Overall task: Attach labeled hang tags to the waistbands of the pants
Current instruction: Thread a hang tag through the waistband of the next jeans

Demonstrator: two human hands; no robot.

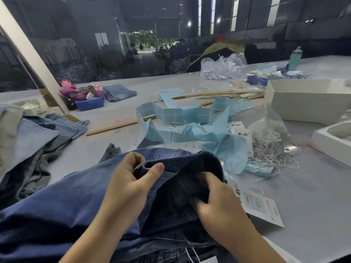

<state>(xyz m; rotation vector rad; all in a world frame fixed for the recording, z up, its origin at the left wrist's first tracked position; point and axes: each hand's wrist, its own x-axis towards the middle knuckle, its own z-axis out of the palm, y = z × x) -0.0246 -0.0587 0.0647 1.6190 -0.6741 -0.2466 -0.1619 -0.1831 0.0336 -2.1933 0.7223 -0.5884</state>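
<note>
A: What is over on the left?

B: A pile of jeans [38, 137] lies on the table [313, 179]. Further back sits a blue bin [91, 103] with a folded pair of jeans just beside it.

A: And in the middle?

B: The dark blue pants [66, 202] lie in front of the person. The left hand [131, 179] pinches the top edge, the waistband [182, 160], between thumb and fingers. The right hand [220, 198] has its fingers curled into the dark cloth inside the opening, gripping it.

A: Where is the tag?

B: A white hang tag [260, 207] lies flat on the table, just beside the right hand. No hand holds it. A thin white string shows near it.

A: What is further right?

B: A heap of blue sticker paper [195, 126], more tags, a bag of white strings [271, 137] and a white box [303, 103].

A: What could go wrong?

B: I think the cloth is floppy, so the waistband could slip and fold shut. The pants could also slide over the tag and hide it. And the loose strings could tangle when one is pulled out.
</note>
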